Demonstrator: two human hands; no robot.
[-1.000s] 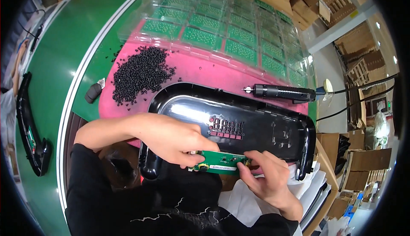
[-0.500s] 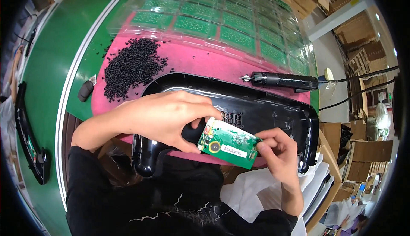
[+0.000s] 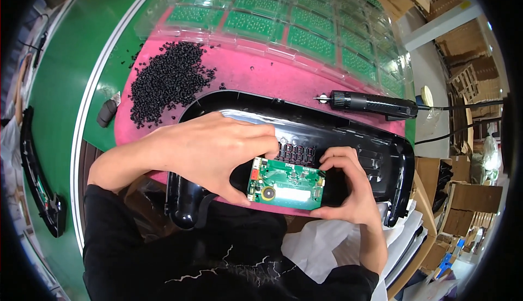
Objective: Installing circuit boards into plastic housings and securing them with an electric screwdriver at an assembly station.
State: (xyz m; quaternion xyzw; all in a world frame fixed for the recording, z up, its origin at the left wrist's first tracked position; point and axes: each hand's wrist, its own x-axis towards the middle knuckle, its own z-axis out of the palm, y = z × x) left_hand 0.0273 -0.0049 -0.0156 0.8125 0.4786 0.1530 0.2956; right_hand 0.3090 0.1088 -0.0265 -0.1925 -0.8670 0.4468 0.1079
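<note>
A green circuit board is held between both hands over a glossy black plastic housing with digit-shaped cutouts. My left hand grips the board's left end, thumb at the near corner and fingers at the far one. At the right end, my right hand has its thumb on the near corner and its fingers curled at the far corner. The board's component side faces up, showing a round buzzer, a red part and a white label. Its underside is hidden.
A pink mat lies under the housing. On it rest a heap of small black screws and a black electric screwdriver with a cable. Clear trays of green boards stand behind. A curved black part lies far left.
The board has turned nearly level with the housing, its right end rising. My right hand has shifted from a fingertip pinch on the right edge to spanning that end.
</note>
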